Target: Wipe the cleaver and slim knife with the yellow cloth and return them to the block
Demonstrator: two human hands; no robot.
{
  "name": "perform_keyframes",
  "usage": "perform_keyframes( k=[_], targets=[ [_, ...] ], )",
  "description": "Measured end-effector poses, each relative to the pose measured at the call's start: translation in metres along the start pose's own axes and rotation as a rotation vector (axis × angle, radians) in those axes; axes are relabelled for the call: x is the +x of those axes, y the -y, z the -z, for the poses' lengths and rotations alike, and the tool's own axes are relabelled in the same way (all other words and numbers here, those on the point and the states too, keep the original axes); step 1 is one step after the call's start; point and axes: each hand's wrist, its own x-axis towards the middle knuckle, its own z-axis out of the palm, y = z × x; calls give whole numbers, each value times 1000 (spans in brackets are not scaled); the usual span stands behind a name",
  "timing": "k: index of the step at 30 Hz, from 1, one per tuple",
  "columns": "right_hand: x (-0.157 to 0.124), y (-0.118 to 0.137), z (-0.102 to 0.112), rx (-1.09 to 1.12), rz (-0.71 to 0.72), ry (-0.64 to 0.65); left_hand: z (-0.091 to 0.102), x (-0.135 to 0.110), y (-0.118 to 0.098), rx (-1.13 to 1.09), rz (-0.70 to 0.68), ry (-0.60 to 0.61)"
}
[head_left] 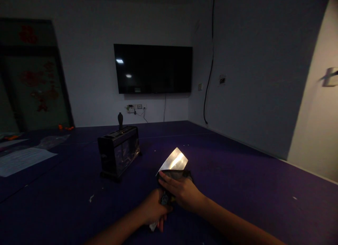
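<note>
A broad shiny knife blade [174, 160] sticks up and away from my hands over the dark purple table [237, 174]. My left hand [153, 209] is closed around the lower end of the knife, near its handle. My right hand [183, 192] presses a dark cloth [176, 174] against the base of the blade, fingers curled over it. The handle itself is mostly hidden by both hands.
A black box-like stand [118, 151] with a dark knob on top sits left of the knife. White sheets [21, 160] lie at the far left. A wall television [153, 69] hangs ahead. The room is dim.
</note>
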Motion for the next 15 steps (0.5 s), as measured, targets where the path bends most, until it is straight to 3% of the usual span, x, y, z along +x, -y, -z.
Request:
perform_keyframes(
  k=[8, 15],
  targets=[
    [0, -4, 2, -10, -33, 3, -2, -1, -3, 16, 26, -13],
    [-2, -20, 4, -1, -315, 10, -3, -8, -16, 72, 84, 1]
  ],
)
